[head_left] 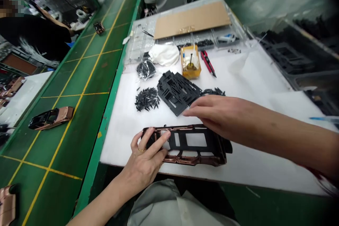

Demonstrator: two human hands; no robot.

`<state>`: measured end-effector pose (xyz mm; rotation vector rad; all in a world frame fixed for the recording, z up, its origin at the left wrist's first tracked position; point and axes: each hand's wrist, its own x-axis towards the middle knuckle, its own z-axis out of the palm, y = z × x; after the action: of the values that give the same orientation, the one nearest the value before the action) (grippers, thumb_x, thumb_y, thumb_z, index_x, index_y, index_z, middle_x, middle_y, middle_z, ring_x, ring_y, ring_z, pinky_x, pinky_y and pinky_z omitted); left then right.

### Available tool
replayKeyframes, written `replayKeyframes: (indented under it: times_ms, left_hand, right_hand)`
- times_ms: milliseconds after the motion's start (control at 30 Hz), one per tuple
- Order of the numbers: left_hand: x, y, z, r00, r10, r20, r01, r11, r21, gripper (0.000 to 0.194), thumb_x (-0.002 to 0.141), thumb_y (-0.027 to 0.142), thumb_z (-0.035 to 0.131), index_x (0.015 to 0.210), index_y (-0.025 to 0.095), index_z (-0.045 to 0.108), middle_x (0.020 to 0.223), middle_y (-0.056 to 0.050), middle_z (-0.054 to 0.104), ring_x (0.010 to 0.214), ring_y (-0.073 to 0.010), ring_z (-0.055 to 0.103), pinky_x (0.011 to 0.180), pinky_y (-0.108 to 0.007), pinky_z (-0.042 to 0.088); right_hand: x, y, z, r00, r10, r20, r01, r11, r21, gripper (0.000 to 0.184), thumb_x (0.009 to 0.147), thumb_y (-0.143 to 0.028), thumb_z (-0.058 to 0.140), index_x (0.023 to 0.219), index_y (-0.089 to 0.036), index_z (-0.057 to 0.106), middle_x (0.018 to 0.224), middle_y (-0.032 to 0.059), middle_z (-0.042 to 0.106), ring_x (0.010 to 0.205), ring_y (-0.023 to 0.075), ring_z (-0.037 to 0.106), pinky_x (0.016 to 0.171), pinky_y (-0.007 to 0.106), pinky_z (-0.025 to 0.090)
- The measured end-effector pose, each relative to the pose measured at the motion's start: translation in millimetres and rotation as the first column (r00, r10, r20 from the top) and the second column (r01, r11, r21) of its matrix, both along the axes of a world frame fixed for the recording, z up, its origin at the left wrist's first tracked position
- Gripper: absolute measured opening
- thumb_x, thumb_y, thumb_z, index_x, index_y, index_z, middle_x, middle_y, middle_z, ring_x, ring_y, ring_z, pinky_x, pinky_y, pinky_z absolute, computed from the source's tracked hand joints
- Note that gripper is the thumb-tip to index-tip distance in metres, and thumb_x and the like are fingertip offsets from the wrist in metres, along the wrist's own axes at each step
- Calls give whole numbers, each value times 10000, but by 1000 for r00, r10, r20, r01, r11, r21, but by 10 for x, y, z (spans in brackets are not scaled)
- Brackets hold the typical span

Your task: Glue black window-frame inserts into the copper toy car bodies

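My left hand (148, 155) grips the left end of a copper-and-black model car body (209, 160), which lies on the white table with its window openings showing. My fingers lie over its upper side, and the thumb rests along the near edge. My right hand (217, 113) hovers above the car body's far right corner, fingers stretched out to the left and nothing visible in them. Its fingertips come close to the stack of flat black plastic panels (177, 91). The right palm and thumb are mostly hidden.
Small black parts (147, 99) lie in a heap near a plastic bag of black pieces (146, 70). Behind are a white cloth (164, 55), a yellow box (190, 74), a red cutter (208, 63) and cardboard (193, 19). A green conveyor (87, 70) carries car bodies; two people are nearby.
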<state>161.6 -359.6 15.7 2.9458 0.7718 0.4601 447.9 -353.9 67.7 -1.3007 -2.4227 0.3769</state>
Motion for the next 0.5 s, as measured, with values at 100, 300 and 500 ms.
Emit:
replayKeyframes:
  times_ms: [100,300,500]
  left_hand:
    - [42,66,104,996,-36,-83,31,997,-68,160,904,200,515,1006,213,638,1553,45,267,1464,-279,102,1140,-436,96]
    - [88,113,203,981,-64,-181,36,987,-155,117,906,200,453,870,201,564,1590,93,104,1473,-260,40,1108,-470,38]
    - [75,134,172,989,-68,-128,49,988,-144,141,929,206,397,904,196,536,1593,45,130,1476,-251,54,1116,-481,102]
  right_hand:
    - [-91,419,-113,999,52,-3,-52,998,-42,199,918,-94,517,1018,-170,672,988,56,597,849,171,580,711,265,425]
    - [-594,946,-378,981,134,144,-125,990,-68,82,895,-88,595,874,-129,663,858,56,570,809,165,527,679,246,358]
    - [-764,1198,-551,957,179,227,-173,984,-47,83,877,-72,612,827,-124,653,825,53,559,784,161,497,697,251,347]
